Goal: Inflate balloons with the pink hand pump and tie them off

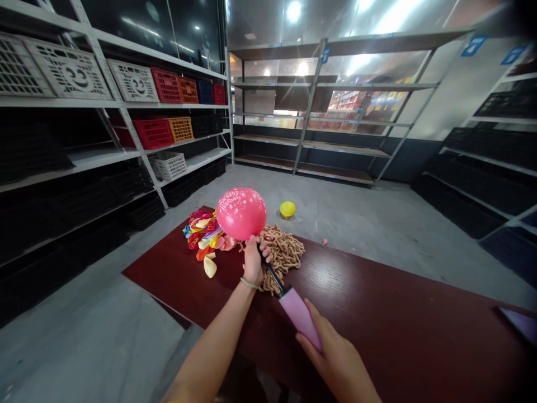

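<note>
On the dark red table (390,313), the left hand (254,262) pinches a pink "Birthday" balloon (241,213) at its neck; the right hand (335,358) clasps a pink hand pump (298,315).

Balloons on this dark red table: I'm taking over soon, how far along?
Done: a round yellow balloon lies inflated on the floor. In hand: the left hand holds a pink printed balloon on a pink hand pump in the right hand. Left: a heap of flat multicoloured balloons on the dark red table.
</note>
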Demonstrator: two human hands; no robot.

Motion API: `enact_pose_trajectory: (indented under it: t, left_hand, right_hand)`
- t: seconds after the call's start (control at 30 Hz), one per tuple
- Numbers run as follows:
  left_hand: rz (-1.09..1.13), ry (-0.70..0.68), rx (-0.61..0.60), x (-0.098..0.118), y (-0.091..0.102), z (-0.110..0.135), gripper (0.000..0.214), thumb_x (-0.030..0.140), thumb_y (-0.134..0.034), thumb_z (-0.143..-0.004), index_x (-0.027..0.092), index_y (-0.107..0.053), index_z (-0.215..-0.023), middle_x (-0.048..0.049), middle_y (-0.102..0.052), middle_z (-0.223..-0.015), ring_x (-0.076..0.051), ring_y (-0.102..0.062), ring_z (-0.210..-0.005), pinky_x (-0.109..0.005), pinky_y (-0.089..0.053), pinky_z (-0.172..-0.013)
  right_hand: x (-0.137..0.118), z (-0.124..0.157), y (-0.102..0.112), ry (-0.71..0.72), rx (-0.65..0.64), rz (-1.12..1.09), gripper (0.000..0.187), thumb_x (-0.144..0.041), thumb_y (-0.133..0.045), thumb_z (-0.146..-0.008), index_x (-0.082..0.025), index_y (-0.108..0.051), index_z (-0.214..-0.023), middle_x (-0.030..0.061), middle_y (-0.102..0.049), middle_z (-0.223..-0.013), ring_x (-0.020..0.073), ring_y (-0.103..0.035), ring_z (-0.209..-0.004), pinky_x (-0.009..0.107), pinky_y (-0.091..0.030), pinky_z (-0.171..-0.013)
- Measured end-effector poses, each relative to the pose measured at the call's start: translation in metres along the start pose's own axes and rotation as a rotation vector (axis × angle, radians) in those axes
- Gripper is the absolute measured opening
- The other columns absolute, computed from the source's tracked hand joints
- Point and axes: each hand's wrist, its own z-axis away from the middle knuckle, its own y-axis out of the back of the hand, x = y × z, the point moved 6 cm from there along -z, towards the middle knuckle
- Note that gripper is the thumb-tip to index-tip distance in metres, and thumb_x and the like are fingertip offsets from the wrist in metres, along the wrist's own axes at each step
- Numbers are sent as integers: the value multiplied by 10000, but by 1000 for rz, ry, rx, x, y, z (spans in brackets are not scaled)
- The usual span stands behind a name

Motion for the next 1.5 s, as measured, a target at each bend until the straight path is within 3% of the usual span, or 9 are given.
enact_pose_trajectory:
  t: [0.17,0.27,0.47,0.73,0.87,1.07,1.23,1.37,1.5]
  left_hand:
    - [7,39,-30,-6,-1,0,305,411,-651,-870,204,-434,-814,74,-348,-605,-54,-343,-419,-165,-252,-352]
    - [31,44,-54,-2,-5,2,312,406,-668,-862,207,-432,-817,76,-347,-604,-55,-343,-419,-168,-265,-354]
    - [13,-5,-99,7,-14,7,322,436,-654,-877,205,-439,-814,71,-358,-591,-63,-355,-423,-176,-281,-359]
    - [19,27,-100,2,-14,10,326,473,-631,-884,217,-434,-838,81,-337,-562,-56,-311,-395,-162,-229,-356]
    - [52,39,-70,3,-14,11,295,424,-638,-880,223,-428,-837,92,-302,-538,-57,-292,-371,-170,-216,-352]
    - [-10,23,-82,3,-23,18,298,473,-622,-880,220,-463,-861,90,-311,-530,-60,-290,-362,-179,-220,-346]
    - [-58,57,-77,8,-18,23,313,483,-620,-878,219,-455,-851,84,-339,-534,-64,-322,-380,-169,-252,-361]
    - [-108,0,-67,19,-10,19,324,466,-638,-870,215,-436,-829,85,-347,-545,-61,-336,-390,-162,-273,-368]
    - [-99,-26,-63,24,-5,12,329,460,-664,-859,218,-442,-849,93,-330,-558,-58,-344,-393,-164,-292,-371]
  right_hand:
    - [-22,-43,-10,-97,-61,-25,582,-394,-493,-959,-184,-394,-1493,146,-647,-1310,298,-728,-1003,381,-607,-778]
    - [-29,-51,-12,-86,-54,-57,599,-372,-513,-950,-175,-379,-1500,156,-635,-1324,306,-709,-1058,381,-601,-798]
    - [-9,-17,-10,2,17,-72,612,-380,-500,-965,-224,-315,-1526,124,-604,-1380,262,-683,-1126,325,-601,-814]
    - [6,23,10,116,88,-28,647,-362,-528,-957,-263,-281,-1547,83,-692,-1252,231,-723,-1033,293,-615,-779]
    - [7,19,4,62,36,-37,618,-370,-536,-945,-249,-344,-1520,87,-678,-1283,240,-713,-1061,318,-611,-819]
    - [-9,-17,-3,-88,-17,-113,576,-408,-491,-951,-253,-388,-1496,83,-584,-1416,280,-673,-1144,377,-601,-851]
    - [-28,-36,-3,-77,-57,-226,591,-388,-511,-937,-258,-391,-1501,65,-564,-1441,259,-621,-1225,368,-559,-947]
    - [-20,-22,-8,-43,-61,-216,606,-359,-509,-940,-234,-373,-1517,86,-556,-1446,250,-613,-1237,347,-550,-955]
    - [1,11,-1,27,-8,-163,593,-355,-562,-921,-248,-430,-1488,84,-652,-1333,244,-676,-1142,308,-579,-885]
